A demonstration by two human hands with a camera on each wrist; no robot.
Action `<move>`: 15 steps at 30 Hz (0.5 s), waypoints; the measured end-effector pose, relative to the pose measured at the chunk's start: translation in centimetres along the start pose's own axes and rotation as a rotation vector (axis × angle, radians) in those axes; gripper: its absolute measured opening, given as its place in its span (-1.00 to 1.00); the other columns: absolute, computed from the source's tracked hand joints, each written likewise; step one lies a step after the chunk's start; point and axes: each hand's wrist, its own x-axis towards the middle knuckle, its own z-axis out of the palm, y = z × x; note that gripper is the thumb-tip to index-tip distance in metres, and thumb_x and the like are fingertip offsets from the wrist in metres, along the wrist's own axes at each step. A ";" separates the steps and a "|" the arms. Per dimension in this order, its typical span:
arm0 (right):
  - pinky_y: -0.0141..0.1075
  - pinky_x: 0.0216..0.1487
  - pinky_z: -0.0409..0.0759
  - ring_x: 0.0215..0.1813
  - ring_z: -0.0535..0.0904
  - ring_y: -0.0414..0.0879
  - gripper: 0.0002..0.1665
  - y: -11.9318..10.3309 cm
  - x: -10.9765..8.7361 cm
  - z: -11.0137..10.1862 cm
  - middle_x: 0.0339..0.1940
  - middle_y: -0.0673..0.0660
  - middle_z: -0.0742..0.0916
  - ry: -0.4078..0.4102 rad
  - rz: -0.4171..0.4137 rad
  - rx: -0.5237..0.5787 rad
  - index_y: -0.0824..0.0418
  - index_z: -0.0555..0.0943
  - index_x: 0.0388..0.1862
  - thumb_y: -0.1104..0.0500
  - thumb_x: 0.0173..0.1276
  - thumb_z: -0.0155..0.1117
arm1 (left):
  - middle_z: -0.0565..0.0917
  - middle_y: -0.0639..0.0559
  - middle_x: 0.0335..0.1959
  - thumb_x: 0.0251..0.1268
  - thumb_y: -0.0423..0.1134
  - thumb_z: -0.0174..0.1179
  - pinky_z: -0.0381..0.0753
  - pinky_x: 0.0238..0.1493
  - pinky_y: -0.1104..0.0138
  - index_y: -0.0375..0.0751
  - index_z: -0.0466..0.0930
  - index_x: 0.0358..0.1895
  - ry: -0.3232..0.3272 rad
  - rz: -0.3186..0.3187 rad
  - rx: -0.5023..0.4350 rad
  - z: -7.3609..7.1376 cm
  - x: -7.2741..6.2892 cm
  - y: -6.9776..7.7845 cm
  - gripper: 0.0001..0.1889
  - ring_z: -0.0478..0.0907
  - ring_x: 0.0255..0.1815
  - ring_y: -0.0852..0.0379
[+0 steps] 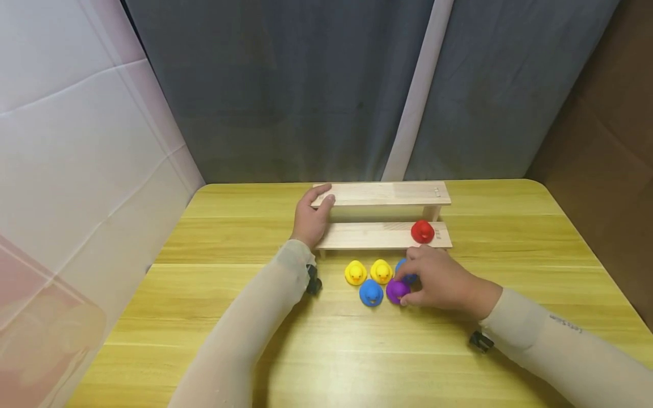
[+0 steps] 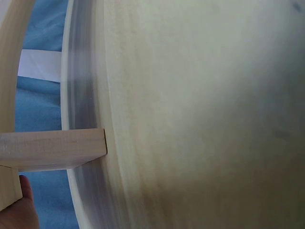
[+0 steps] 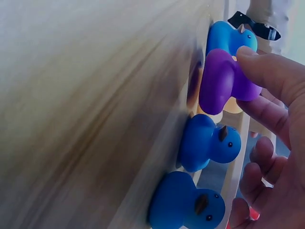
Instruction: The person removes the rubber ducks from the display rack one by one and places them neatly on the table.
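Note:
My left hand (image 1: 310, 220) grips the left end of a two-tier wooden rack (image 1: 380, 194), thumb and forefinger at the upper board. In the left wrist view only a bit of that hand (image 2: 19, 210) shows beside the rack's wooden leg (image 2: 52, 149). My right hand (image 1: 441, 277) pinches a purple rubber duck (image 3: 218, 83) between thumb and forefinger. Near it are a blue duck (image 1: 371, 293) and two yellow ducks (image 1: 355, 273). Another blue duck (image 1: 406, 271) is partly behind the right fingers. The right wrist view shows three blue ducks, one nearest the camera (image 3: 174, 202).
A red duck (image 1: 422, 232) sits at the right end of the rack's lower board (image 1: 364, 236). The rack stands toward the back of the wood-grain table (image 1: 357, 362). Behind hangs a grey curtain (image 1: 285, 90); a white sheet (image 1: 76, 141) is at the left.

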 end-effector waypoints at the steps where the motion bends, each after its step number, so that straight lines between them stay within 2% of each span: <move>1: -0.26 -0.18 0.35 -0.21 0.39 -0.24 -0.62 0.0 0.0 0.0 -0.34 -0.12 0.58 -0.005 0.007 -0.003 -0.16 0.83 -0.16 -0.10 0.02 0.75 | 0.53 0.07 0.48 0.57 -0.03 0.20 0.48 0.36 0.11 0.09 0.62 0.38 0.000 0.000 -0.002 0.0 0.0 0.0 -0.60 0.57 0.03 0.06; 3: -0.25 -0.18 0.35 -0.22 0.38 -0.23 -0.62 -0.1 0.0 0.0 -0.35 -0.12 0.57 -0.013 0.020 -0.008 -0.16 0.83 -0.16 -0.11 0.02 0.75 | 0.52 0.07 0.49 0.57 -0.03 0.20 0.44 0.43 0.11 0.09 0.62 0.38 0.001 0.001 0.000 0.0 0.0 0.1 -0.60 0.55 0.15 0.08; 4: -0.25 -0.18 0.34 -0.22 0.38 -0.23 -0.62 -0.1 0.1 0.0 -0.35 -0.11 0.57 -0.016 0.025 -0.012 -0.16 0.83 -0.16 -0.11 0.02 0.75 | 0.53 0.06 0.48 0.57 -0.03 0.20 0.44 0.43 0.11 0.09 0.62 0.38 0.001 0.001 -0.002 0.0 0.0 0.1 -0.60 0.55 0.14 0.08; 8: -0.24 -0.19 0.33 -0.24 0.37 -0.23 -0.62 -0.2 0.1 0.0 -0.37 -0.11 0.55 -0.018 0.030 -0.034 -0.16 0.81 -0.18 -0.12 0.02 0.74 | 0.54 0.05 0.47 0.58 -0.03 0.20 0.47 0.37 0.13 0.09 0.63 0.37 0.001 0.002 -0.006 0.0 0.0 0.1 -0.60 0.58 0.03 0.09; 10: -0.23 -0.20 0.32 -0.26 0.36 -0.23 -0.63 -0.2 0.1 0.0 -0.39 -0.11 0.54 -0.016 0.030 -0.044 -0.17 0.80 -0.19 -0.12 0.02 0.74 | 0.54 0.04 0.46 0.57 -0.03 0.20 0.51 0.29 0.14 0.09 0.63 0.37 0.000 -0.001 -0.008 0.0 0.0 0.1 -0.61 0.57 -0.11 0.08; 15: -0.22 -0.21 0.32 -0.27 0.36 -0.23 -0.62 -0.2 0.1 0.1 -0.40 -0.11 0.53 -0.017 0.031 -0.050 -0.16 0.78 -0.20 -0.13 0.01 0.74 | 0.54 0.05 0.46 0.57 -0.02 0.20 0.50 0.30 0.14 0.10 0.63 0.37 0.001 -0.011 -0.006 0.0 -0.1 0.1 -0.60 0.56 -0.08 0.09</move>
